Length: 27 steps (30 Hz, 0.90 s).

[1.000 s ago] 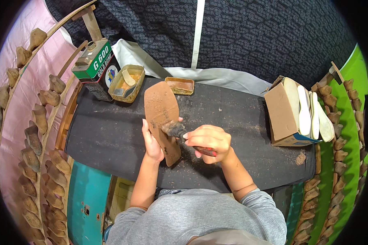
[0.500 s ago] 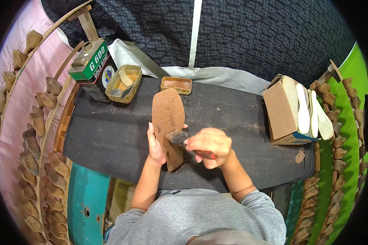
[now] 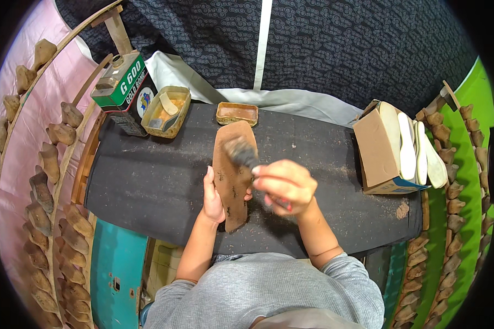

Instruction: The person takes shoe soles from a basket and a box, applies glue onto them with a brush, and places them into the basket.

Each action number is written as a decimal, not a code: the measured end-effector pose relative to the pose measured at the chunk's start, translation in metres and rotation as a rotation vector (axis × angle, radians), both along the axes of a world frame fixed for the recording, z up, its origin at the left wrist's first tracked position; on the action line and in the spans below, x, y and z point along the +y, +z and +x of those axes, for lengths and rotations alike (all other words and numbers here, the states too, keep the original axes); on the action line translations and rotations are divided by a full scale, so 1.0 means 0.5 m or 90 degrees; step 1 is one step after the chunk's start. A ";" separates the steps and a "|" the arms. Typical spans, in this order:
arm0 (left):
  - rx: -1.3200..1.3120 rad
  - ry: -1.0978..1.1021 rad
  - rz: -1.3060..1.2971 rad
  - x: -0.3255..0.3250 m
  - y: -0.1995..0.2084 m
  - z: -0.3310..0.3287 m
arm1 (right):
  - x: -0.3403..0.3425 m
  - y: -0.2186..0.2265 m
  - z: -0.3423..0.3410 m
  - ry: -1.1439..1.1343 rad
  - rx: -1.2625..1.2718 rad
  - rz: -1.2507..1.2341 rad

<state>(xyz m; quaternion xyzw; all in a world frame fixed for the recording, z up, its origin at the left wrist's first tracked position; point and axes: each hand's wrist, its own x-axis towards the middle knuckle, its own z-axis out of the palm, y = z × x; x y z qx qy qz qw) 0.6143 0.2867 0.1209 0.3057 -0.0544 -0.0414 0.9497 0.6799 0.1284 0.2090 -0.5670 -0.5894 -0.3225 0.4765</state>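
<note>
A brown shoe sole (image 3: 231, 189) is held up over the black-covered table, long side pointing away from me, with dark marks on its face. My left hand (image 3: 213, 202) is closed around its lower half, thumb along the left edge and fingertips showing at the right. In my closed right hand (image 3: 286, 185) is a brush (image 3: 245, 156) with a dark shaft and some red showing below the fingers. Its bristles are against or just over the sole's upper part; motion blur hides the exact contact.
Across the table (image 3: 148, 181) lie scattered crumbs. At the back left stand a green-and-black metal can (image 3: 127, 90) and a tub (image 3: 173, 123) with scrapers. A shallow brown tray (image 3: 237, 114) sits beyond the sole. On the right, a cardboard box (image 3: 377, 148) holds pale soles. Shoe lasts (image 3: 50, 163) line racks on both sides.
The brush has moved away from me, from the sole's middle to its upper part. The sole has shifted slightly right and turned more upright, its face tilted differently to the light.
</note>
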 end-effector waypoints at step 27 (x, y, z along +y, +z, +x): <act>0.010 0.024 -0.013 -0.002 0.037 0.001 | 0.012 -0.008 -0.006 0.005 0.050 0.043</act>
